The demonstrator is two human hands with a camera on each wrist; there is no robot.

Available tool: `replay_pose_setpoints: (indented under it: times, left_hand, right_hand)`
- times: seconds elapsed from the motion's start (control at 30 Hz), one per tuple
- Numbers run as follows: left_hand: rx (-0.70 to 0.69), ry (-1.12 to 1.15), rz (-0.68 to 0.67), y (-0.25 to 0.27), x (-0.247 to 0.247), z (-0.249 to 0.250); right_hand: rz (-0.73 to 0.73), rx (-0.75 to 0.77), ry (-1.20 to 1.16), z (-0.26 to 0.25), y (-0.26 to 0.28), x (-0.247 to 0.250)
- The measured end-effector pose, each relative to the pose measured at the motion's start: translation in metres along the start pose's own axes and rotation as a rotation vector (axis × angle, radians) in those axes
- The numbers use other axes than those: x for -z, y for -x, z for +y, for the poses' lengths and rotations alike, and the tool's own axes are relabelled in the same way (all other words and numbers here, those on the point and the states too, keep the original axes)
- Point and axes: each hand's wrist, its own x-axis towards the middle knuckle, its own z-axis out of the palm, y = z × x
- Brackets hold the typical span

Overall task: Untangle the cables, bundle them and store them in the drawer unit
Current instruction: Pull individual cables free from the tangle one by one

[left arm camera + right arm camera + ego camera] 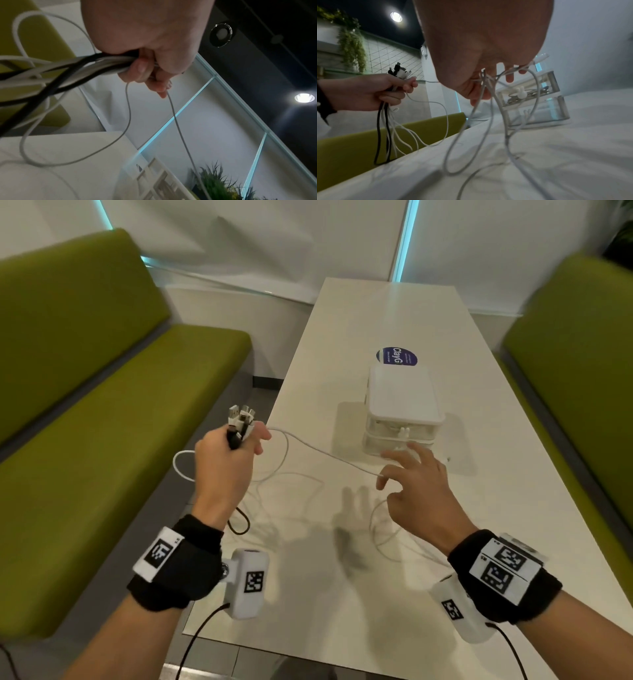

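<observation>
both forearms are bare. each wrist wears a black fabric band [178, 566] carrying white tags with black square-patterned markers [500, 568]. a white boxy camera unit [248, 587] hangs at each wrist, also marked, with a thin black cable [202, 631] trailing away.

Table top [394, 313]: white, smooth, semi-gloss; takes soft reflections and shadows.
Drawer unit [404, 405]: opaque white plastic lid, matt; drawer walls clear glossy plastic, contents visible through them in the right wrist view.
Cables [318, 451]: smooth plastic sheath, mostly white, two black; plug ends [241, 414] bare shiny metal with white plastic collars.
Benches [102, 392]: olive-green upholstery, matt, even surface.
Round sticker [396, 356] behind the unit: dark blue, printed, slight sheen.
Wrist bands [178, 570]: black cloth, matt, carrying white printed marker tags.
</observation>
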Motion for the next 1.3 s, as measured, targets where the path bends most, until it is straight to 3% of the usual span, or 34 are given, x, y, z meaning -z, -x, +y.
replay_pose_setpoints:
  times: [0.33, 0.5, 0.63, 0.83, 0.97, 1.13, 1.23, 1.3]
  left_hand:
    - [0.067, -0.116, 0.023, -0.008, 0.018, -0.017]
    - [0.132, -0.112, 0.105, -0.016, 0.041, -0.039]
    - [0.145, -0.177, 0.090, -0.017, 0.050, -0.048]
    - [0.217, -0.151, 0.226, -0.033, 0.078, -0.064]
    - [0.242, -0.200, 0.262, -0.033, 0.083, -0.072]
    - [0.272, -0.226, 0.267, -0.032, 0.092, -0.080]
    - [0.292, -0.134, 0.292, -0.031, 0.100, -0.083]
    - [0.306, -0.006, 0.408, -0.032, 0.111, -0.087]
  right_hand:
    - [0.096, 0.106, 0.001, -0.006, -0.011, -0.001]
    - [0.009, 0.044, 0.051, -0.003, -0.008, 0.001]
    - [-0.102, -0.011, 0.020, -0.004, -0.008, -0.006]
    - [-0.082, -0.070, -0.002, -0.013, -0.018, -0.013]
    - [-0.150, -0.051, 0.069, -0.024, -0.022, -0.020]
    - [-0.234, -0.217, -0.006, -0.040, -0.034, -0.021]
    - [-0.206, -0.223, 0.119, -0.052, -0.043, -0.029]
    - [-0.187, -0.242, 0.166, -0.058, -0.047, -0.034]
